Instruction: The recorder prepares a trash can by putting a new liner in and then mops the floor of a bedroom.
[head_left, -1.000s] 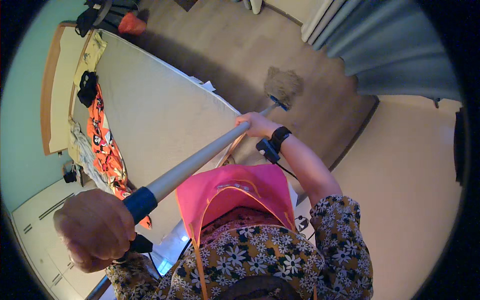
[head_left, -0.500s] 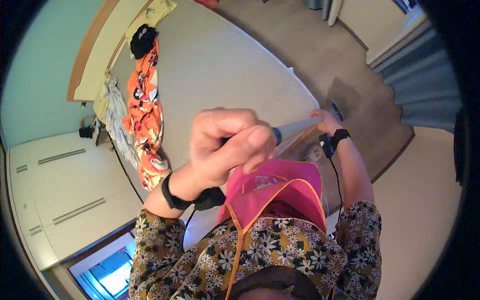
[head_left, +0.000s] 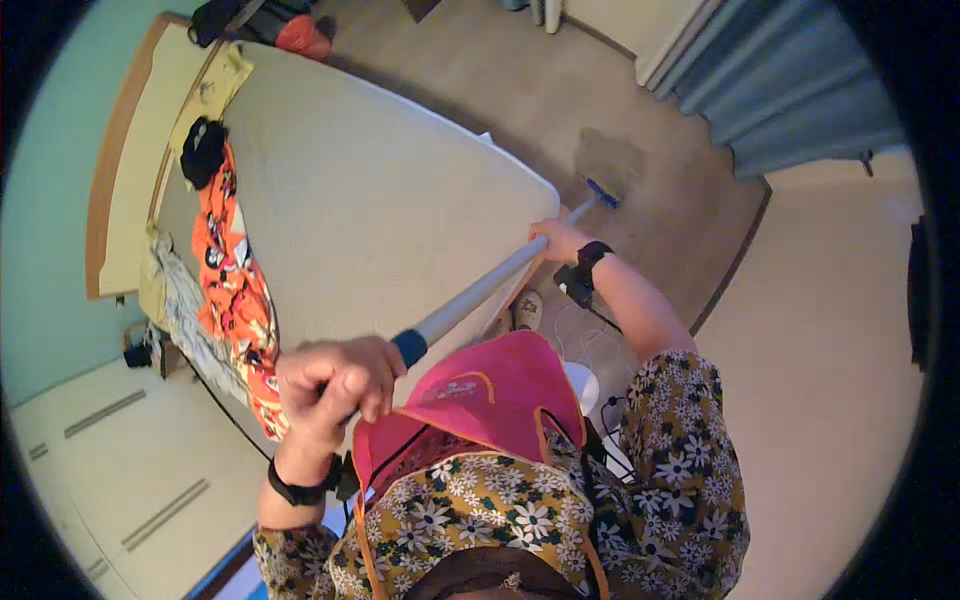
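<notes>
A long pale grey pole with a blue collar belongs to a mop, which slants from my body out to the floor at the far right. My left hand is closed round its near end, just below the collar. Farther along, my right hand wraps round the pole beside the bed corner. The blue mop head rests on the floor. A darker grey-brown patch spreads around it; whether this is mop fringe or wet floor I cannot tell. A pink apron with orange edging hangs in front of me.
A bare mattress fills the middle left, with an orange patterned cloth along its near side. White drawers stand at the lower left. Blue curtains hang at the far right. A slipper and white cables lie near the bed.
My view has shifted, so the bed sits farther left and lower. My left hand has come down and back toward my body with the pole end. Both hands keep their hold.
</notes>
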